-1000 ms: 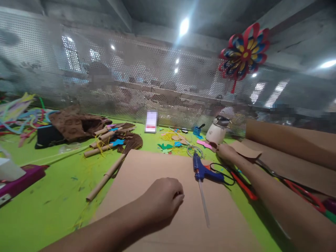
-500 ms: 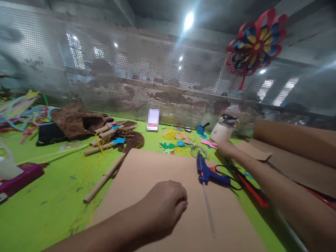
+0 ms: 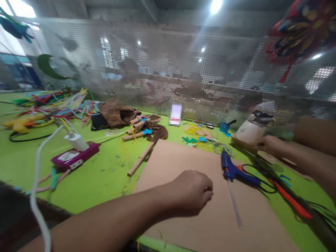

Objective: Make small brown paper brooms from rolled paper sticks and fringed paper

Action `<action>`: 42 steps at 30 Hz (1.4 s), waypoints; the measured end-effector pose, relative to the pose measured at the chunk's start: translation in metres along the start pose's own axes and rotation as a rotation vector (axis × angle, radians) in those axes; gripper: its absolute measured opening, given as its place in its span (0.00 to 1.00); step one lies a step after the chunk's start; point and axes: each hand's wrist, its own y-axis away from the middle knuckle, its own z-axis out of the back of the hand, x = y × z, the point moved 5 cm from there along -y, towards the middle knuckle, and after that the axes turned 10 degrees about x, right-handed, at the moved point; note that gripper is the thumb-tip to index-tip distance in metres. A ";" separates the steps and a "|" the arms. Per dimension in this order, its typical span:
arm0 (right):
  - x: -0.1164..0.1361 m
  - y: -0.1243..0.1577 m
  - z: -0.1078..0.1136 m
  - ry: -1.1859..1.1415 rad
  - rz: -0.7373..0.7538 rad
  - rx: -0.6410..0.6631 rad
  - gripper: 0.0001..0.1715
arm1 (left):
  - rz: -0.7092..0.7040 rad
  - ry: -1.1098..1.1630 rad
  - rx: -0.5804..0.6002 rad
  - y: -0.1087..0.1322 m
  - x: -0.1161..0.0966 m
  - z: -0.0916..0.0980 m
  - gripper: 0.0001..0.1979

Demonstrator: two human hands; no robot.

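Note:
My left hand point(image 3: 193, 190) rests on a large sheet of tan card point(image 3: 181, 157), its fingers curled closed. The inside of that hand is hidden, and nothing sticks out of it. To its right, a blue glue gun point(image 3: 231, 169) lies on the sheet with a clear glue stick point(image 3: 235, 206) in its rear end. My right hand point(image 3: 273, 145) is out at the right, fingers closed on the end of a brown piece of card point(image 3: 245, 145), somewhat blurred. Just behind that piece stands a white, dark-topped container point(image 3: 250, 129). An orange-red strip point(image 3: 294, 201) lies nearer me.
Paper tubes point(image 3: 141, 159) with blue stars and pleated brown paper lie left of the sheet. Farther left are a purple power strip point(image 3: 76, 155) with a white plug, a white cable point(image 3: 39, 196) and a brown cloth bundle point(image 3: 112, 112). Paper scraps point(image 3: 194, 140) and a mesh screen point(image 3: 168, 70) stand behind.
The view has swung left, showing more of the table's left side. My right hand has drawn back to the right, and the brown card now shows in it. My left hand stays on the sheet.

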 end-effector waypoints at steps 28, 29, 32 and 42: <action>0.153 0.126 0.005 -0.740 0.210 -0.126 0.13 | 0.127 1.774 -0.483 -0.009 0.020 0.008 0.08; 0.148 0.125 -0.003 -0.831 0.119 -0.042 0.15 | 0.122 1.789 -0.478 -0.009 0.018 0.008 0.08; 0.154 0.129 -0.029 -1.155 -0.041 0.198 0.16 | 0.109 1.804 -0.428 -0.010 0.013 0.006 0.11; 0.159 0.137 -0.045 -1.279 -0.111 0.565 0.17 | 0.248 1.606 -0.273 0.007 0.021 0.016 0.11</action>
